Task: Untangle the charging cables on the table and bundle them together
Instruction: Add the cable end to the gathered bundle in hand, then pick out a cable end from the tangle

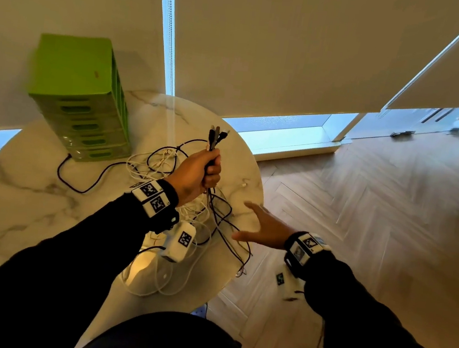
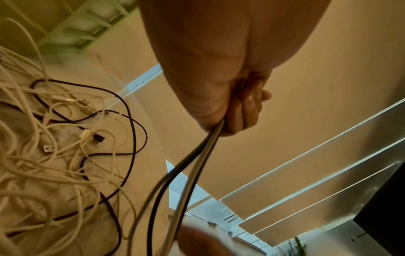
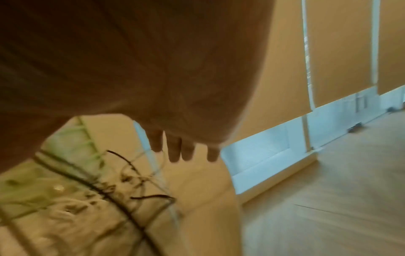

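**Desk:** What step does this show?

**Photographer:** Sorting, by the look of it. The left hand (image 1: 198,174) is raised above the round marble-patterned bench (image 1: 35,186), fingers wrapped around a clutch of dark cables (image 1: 213,155) just below their plugs, which stick up out of the fist. Their tails trail down into the heap.

**Desk:** And the other hand?

**Photographer:** The right hand (image 1: 263,226) is spread flat and holding nothing, palm turned toward the hanging dark strands near the bench's edge.

**Desk:** How much is left?

**Photographer:** Most of it, I'd judge. The white cables (image 1: 172,267) lie in loose loops crossed by dark ones, with several plugs (image 2: 87,135) scattered through the pile. One dark lead (image 1: 78,182) curls off toward a green plastic drawer unit (image 1: 85,100).

**Desk:** Next move?

**Photographer:** Probably running the free hand down the dark strands to draw them out of the white loops. Pulled hard, the thin, limp cords could cinch into knots; a slow, sliding pull seems wiser.

**Desk:** Textures?

**Photographer:** The dark cables look matte, perhaps braided; the white ones smooth and thinner. The bench top is glossy.
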Tool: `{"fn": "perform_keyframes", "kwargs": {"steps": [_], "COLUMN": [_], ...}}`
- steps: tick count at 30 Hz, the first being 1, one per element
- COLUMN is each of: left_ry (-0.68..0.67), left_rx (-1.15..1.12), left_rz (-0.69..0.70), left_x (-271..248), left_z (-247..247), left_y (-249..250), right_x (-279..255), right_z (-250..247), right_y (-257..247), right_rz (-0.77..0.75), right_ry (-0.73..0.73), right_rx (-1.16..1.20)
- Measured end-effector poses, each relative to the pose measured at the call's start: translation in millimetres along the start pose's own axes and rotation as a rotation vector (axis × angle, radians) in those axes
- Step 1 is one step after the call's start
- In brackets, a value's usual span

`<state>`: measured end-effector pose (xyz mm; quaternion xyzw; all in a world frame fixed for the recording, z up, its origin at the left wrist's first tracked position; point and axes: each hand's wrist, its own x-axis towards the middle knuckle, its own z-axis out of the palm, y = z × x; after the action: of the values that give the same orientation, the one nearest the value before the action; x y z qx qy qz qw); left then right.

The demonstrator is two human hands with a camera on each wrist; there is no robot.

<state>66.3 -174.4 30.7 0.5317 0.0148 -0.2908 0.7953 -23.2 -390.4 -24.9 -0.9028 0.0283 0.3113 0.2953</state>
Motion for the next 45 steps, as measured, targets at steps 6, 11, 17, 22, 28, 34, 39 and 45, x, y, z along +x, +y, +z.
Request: {"fn": "perform_keyframes", "kwargs": {"steps": [6,11,17,22,28,34,39,45], "left_ry": [-0.017,0.107,0.214,0.336,0.450,0.570,0.589,0.599], "left_rx": [-0.015,-0.229,-0.259,-0.332,-0.249,-0.237,-0.206,-0.180], "left_rz": [0.102,0.142,0.218,0.354,0.355,0.272,0.222,0.207], "left_x": [-6,-11,-12,-15,-5,-18,-34,-37], "left_z": [17,3,-19,-27,-47,-98,-129,-148], "left_y": [5,17,23,40,42,16,10,2], "right_x": [23,16,29,20,20,25,44,110], "right_z": [15,6,-23,8,91,119,101,60], "right_y": [-92,-97,-34,-32,-81,-93,-101,-124], "right_rz": [-0.320,-0.184,-0.046,-0.088,-0.222,-0.341,-0.417,-0.332], "right_ry": [-0.022,-0.074,0.054,0.159,-0.253,-0.462,-0.387,0.039], "right_rx": [0.298,0.616,-0.307,-0.454,-0.414,-0.462,-0.344,-0.197]}}
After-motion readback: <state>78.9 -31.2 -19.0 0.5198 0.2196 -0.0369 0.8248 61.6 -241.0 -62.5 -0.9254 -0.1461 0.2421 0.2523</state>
